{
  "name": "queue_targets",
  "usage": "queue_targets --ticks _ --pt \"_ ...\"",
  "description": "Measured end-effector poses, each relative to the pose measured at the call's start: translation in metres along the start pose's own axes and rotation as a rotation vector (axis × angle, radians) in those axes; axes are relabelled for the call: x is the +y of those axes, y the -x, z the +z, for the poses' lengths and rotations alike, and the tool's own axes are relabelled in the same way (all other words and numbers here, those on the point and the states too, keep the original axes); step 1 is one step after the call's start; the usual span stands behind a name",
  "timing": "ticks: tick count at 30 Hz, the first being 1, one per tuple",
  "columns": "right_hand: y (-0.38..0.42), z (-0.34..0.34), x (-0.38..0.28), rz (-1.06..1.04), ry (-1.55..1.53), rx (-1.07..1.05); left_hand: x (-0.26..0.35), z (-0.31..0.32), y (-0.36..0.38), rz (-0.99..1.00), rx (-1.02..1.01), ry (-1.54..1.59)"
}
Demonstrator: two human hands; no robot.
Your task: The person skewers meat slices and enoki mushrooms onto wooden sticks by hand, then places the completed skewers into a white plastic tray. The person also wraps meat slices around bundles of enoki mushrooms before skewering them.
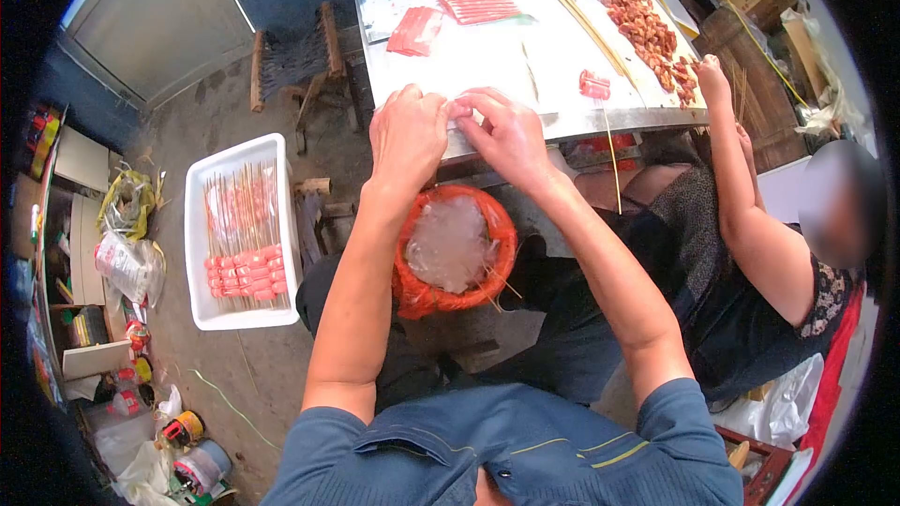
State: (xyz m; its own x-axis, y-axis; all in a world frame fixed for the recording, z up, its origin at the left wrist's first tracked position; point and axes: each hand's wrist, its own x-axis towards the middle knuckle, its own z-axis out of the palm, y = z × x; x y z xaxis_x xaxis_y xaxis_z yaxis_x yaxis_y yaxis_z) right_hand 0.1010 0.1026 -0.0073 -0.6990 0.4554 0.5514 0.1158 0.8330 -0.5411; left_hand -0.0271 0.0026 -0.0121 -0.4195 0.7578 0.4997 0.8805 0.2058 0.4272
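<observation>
My left hand [408,136] and right hand [511,139] meet at the near left corner of the table [483,61]. The fingertips of both draw together over the near edge; with so much hidden, I cannot tell whether my grip is closed on anything. Beyond my hands, toward the left edge, lies a stack of pink slices [414,32], with a row of pink strips [476,5] just beside it, toward the far edge. To my right, a pink roll [593,84] sits on a stick [612,150] that juts past the near edge. Loose sticks [583,21] slant from the far edge toward the near one, beside brown meat chunks [645,21] along the right edge. Another person's hand [714,81] is at the near right corner. On the floor, a white tray [284,169] holds skewers [246,272], pink rolls gathered toward its near edge.
</observation>
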Motion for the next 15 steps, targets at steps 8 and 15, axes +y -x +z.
queue_targets --ticks 8,15 --pt "-0.011 -0.002 0.005 0.282 -0.192 -0.068 -0.005 0.003 -0.007 -0.215 0.198 0.251" --pt "0.005 -0.025 -0.004 0.470 -0.474 -0.158 0.019 -0.026 -0.005 -0.021 0.594 0.198"
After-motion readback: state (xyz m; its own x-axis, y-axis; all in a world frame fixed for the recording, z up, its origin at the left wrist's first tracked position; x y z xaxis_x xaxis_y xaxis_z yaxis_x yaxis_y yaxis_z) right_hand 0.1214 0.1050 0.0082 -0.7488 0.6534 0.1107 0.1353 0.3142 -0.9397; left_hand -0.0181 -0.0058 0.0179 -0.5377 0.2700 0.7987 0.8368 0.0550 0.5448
